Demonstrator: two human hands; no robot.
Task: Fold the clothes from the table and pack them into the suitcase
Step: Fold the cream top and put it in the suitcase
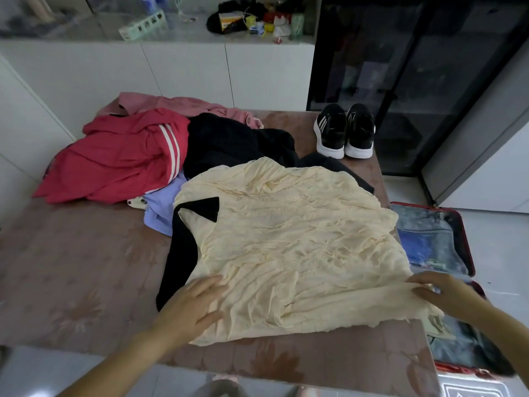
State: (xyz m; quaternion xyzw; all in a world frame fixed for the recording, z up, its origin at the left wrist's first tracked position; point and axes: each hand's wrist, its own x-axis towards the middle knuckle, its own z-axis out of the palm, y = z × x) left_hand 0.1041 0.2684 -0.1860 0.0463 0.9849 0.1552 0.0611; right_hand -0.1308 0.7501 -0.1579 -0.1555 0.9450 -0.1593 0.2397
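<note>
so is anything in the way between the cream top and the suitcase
Nothing visible. The cream top lies spread on the table, left hand pressing it, right hand gripping its edge, which hangs over the open suitcase beside the table.

Soft, even indoor light falls from above, dim rather than bright, and casts no hard shadows. Only faint shade lies in the folds of the cream garment [286, 239], the brightest thing in view, pale but not blown out. The black garment [229, 141] loses nearly all detail in darkness. The dark glass cabinet [400, 81] past the far right corner of the table [71, 267] carries weak reflections. The counter [86, 30] beyond the far edge is hazy and out of focus. The wide lens bows straight lines towards the picture's edges. The left hand [194, 305] and right hand [440, 290] at the near edge look slightly smeared.
</note>
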